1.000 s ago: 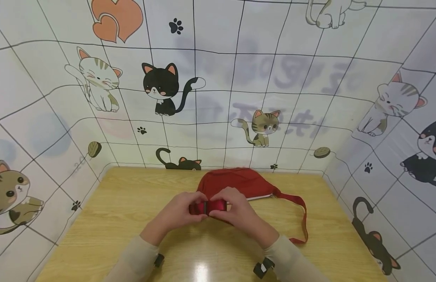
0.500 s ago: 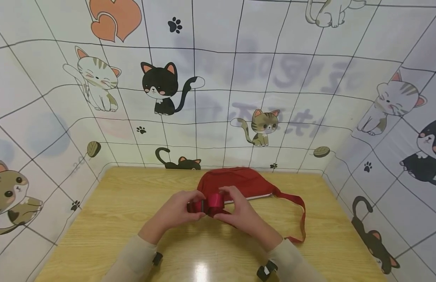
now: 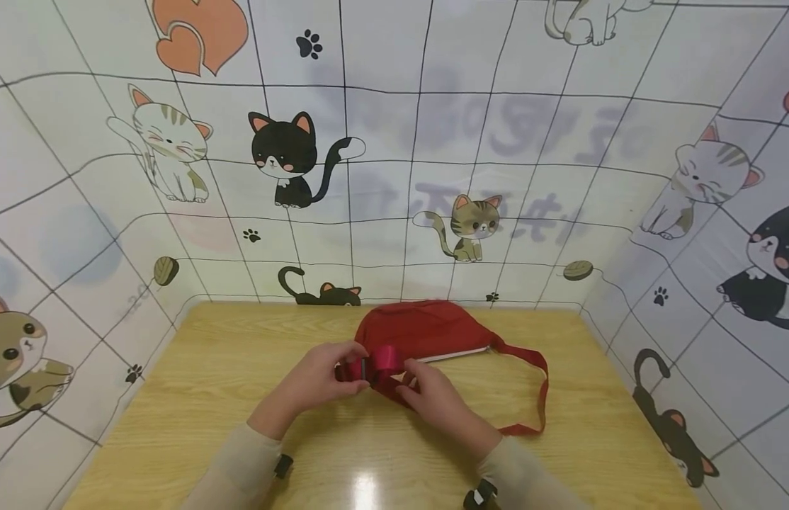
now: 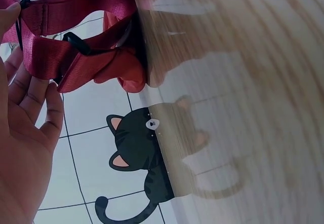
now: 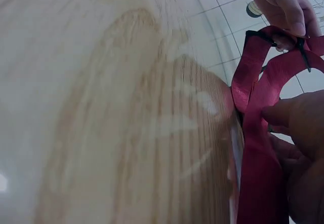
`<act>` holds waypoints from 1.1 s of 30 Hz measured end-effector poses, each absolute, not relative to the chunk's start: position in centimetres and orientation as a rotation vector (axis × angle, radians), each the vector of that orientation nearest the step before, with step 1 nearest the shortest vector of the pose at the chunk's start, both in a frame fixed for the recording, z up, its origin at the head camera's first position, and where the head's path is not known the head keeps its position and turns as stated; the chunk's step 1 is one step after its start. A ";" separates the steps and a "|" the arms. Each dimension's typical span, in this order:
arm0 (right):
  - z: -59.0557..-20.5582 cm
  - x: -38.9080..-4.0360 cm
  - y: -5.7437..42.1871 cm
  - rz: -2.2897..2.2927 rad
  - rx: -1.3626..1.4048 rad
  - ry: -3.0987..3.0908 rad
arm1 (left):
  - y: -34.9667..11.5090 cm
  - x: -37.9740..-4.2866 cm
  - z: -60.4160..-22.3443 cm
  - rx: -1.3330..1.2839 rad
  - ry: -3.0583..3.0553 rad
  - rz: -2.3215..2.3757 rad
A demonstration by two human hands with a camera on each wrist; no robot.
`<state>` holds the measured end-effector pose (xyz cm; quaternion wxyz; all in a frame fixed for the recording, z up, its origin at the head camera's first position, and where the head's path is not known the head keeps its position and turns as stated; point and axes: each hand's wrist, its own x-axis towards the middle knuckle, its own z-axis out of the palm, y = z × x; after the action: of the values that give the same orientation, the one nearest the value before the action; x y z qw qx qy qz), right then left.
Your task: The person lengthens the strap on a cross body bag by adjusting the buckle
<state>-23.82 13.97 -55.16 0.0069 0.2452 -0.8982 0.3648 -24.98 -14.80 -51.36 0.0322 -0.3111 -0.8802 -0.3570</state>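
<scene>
A red waist bag (image 3: 423, 329) lies on the table, its white-edged zip facing the person. In front of it, the left hand (image 3: 308, 379) pinches the bag's red strap (image 4: 91, 8) beside a black slider buckle (image 5: 304, 54). A raised loop of strap (image 3: 387, 360) stands just right of those fingertips. Another black fitting (image 4: 76, 42) sits on the strap in the left wrist view. The right hand (image 3: 439, 397) pinches the webbing lower and farther right, between thumb and fingers, as the right wrist view shows. The palm side of the right hand is hidden from the head camera.
The strap's far part (image 3: 542, 389) curves over the wooden table (image 3: 241, 340) on the right. Cat-print cloth walls (image 3: 382, 156) rise behind the table and on both sides. Small black devices (image 3: 480, 494) are worn at both wrists.
The right hand has left the slider and moved down and right, now pinching the strap. A strap loop has risen beside the slider. The left hand keeps its grip, nearly in place.
</scene>
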 end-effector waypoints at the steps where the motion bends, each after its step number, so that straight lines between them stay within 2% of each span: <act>1: -55.1 -23.9 14.0 1.120 0.763 -2.819 | -14.8 -25.0 -51.4 -0.955 -2.712 -1.099; 8: -54.2 -24.8 16.2 0.987 0.762 -2.852 | -15.3 -25.3 -51.7 -0.908 -2.733 -1.109; 17: -53.8 -25.9 20.3 0.716 0.606 -2.997 | -16.2 -25.3 -51.6 -0.884 -2.739 -1.081; 26: -53.6 -25.7 15.5 1.212 0.781 -2.886 | -15.9 -25.2 -51.5 -0.919 -2.717 -1.084; 33: -53.4 -25.4 12.4 1.540 0.754 -2.770 | -15.5 -25.3 -51.7 -0.934 -2.704 -1.084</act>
<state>-25.40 12.39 -53.40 -0.0582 0.2311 -0.8489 0.4718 -25.25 -15.47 -51.72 0.0414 -0.3051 -0.8831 -0.3540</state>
